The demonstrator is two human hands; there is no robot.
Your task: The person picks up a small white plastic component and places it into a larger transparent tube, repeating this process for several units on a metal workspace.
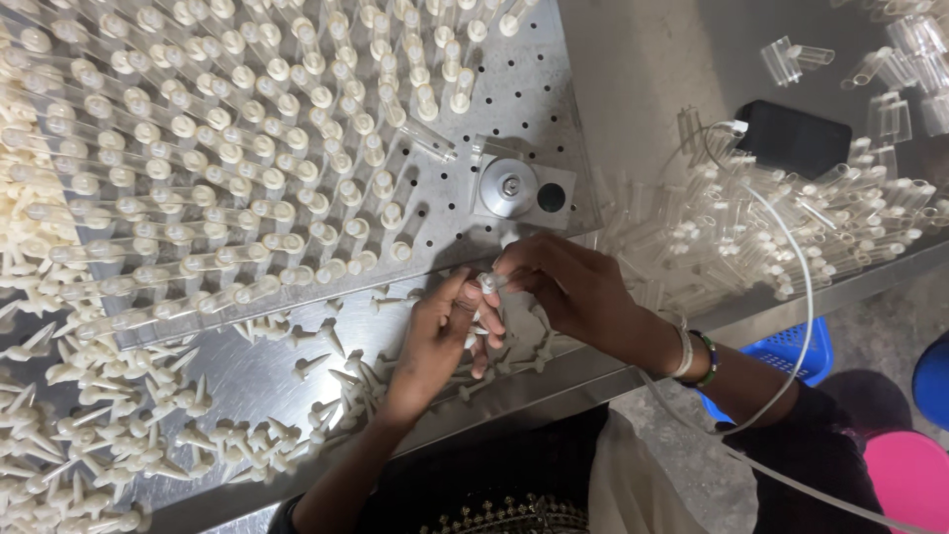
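My left hand (440, 336) and my right hand (563, 287) meet over the front of a steel table (247, 376). Between the fingertips of both is a small clear plastic tube with a white stopper (488, 283). My left thumb and forefinger pinch the stopper end, and my right fingers hold the tube. Loose white pointed stoppers (129, 435) lie scattered under and to the left of my left hand. A perforated metal rack (514, 89) filled with several rows of stoppered clear tubes (227, 148) stands just beyond my hands.
A heap of clear tubes (791, 227) lies at the right. A dark phone (796, 138) with a white cable (806, 297) rests behind it. A round metal knob (509, 186) sits on the rack. Below the table edge are a blue basket (791, 351) and a pink stool (909, 475).
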